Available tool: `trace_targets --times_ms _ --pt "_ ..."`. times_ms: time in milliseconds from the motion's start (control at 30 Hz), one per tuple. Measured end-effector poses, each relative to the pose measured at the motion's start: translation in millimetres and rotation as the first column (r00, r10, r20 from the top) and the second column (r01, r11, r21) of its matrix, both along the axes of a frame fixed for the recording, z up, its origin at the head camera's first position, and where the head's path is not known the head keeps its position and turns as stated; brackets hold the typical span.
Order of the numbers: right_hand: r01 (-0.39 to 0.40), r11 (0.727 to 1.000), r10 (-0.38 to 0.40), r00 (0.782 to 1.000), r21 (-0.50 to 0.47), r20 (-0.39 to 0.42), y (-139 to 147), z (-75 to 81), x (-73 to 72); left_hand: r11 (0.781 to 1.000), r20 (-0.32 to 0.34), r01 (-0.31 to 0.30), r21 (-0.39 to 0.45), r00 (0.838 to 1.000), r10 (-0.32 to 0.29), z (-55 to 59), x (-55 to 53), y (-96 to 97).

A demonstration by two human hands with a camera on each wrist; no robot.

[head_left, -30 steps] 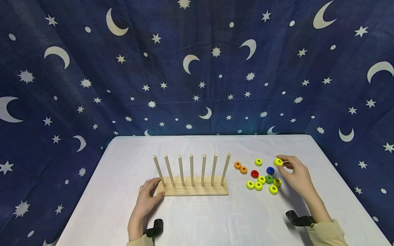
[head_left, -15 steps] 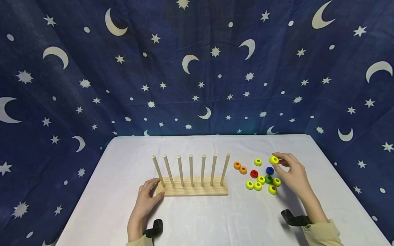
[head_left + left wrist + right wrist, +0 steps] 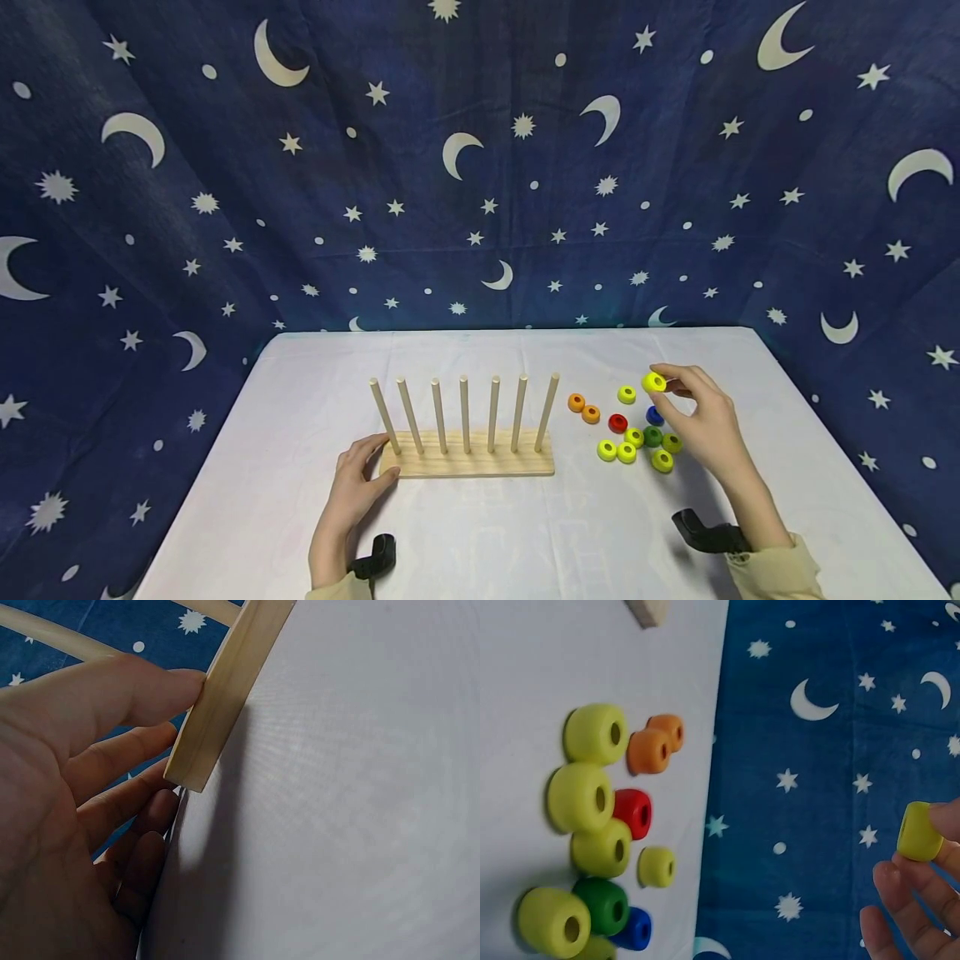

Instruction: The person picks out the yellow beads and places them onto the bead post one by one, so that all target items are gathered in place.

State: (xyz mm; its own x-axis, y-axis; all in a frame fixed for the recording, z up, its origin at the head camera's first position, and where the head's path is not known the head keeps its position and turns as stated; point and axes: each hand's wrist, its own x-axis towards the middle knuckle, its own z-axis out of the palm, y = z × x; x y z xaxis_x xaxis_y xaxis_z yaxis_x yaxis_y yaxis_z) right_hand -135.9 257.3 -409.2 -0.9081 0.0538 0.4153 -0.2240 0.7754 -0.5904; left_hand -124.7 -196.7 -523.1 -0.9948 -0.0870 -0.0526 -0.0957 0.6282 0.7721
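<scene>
A wooden peg rack (image 3: pixel 480 465) with a row of several upright pegs stands on the table. My left hand (image 3: pixel 352 487) holds its left end, thumb at the front edge and fingers behind; in the left wrist view the thumb presses the base's end (image 3: pixel 217 712). Above the loose beads, my right hand (image 3: pixel 705 421) pinches a yellow bead (image 3: pixel 654 382) between thumb and fingertips. The same bead (image 3: pixel 919 832) shows its side in the right wrist view. Below lie several yellow beads (image 3: pixel 626 452), two orange beads (image 3: pixel 591 414), a red bead (image 3: pixel 617 423), a green bead (image 3: pixel 652 437) and a blue bead (image 3: pixel 654 415).
A white cloth covers the table (image 3: pixel 480 542). Behind it hangs a dark blue curtain (image 3: pixel 420 192) with moons and stars. Black wrist mounts sit on both forearms, the right mount (image 3: pixel 708 533) low over the table. The beads lie right of the rack.
My right hand has moved left and slightly farther from me, carrying the yellow bead above the blue one. The left hand stays on the rack's end.
</scene>
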Motion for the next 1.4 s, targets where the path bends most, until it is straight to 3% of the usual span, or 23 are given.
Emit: trace_targets --times_ms 433,1167,1400 --pt "-0.08 0.995 0.074 0.993 -0.062 -0.096 -23 20.7 6.0 1.0 -0.006 0.003 -0.003 1.0 -0.003 -0.7 -0.1 -0.7" --pt "-0.166 0.978 0.145 0.977 -0.126 -0.158 -66 47.2 10.6 1.0 0.004 0.005 0.004 1.0 -0.005 -0.7 0.5 -1.4" --pt "-0.239 0.961 0.209 0.958 -0.142 -0.198 -79 52.2 9.6 1.0 0.007 0.004 0.003 1.0 -0.004 -0.3 0.0 -1.4"
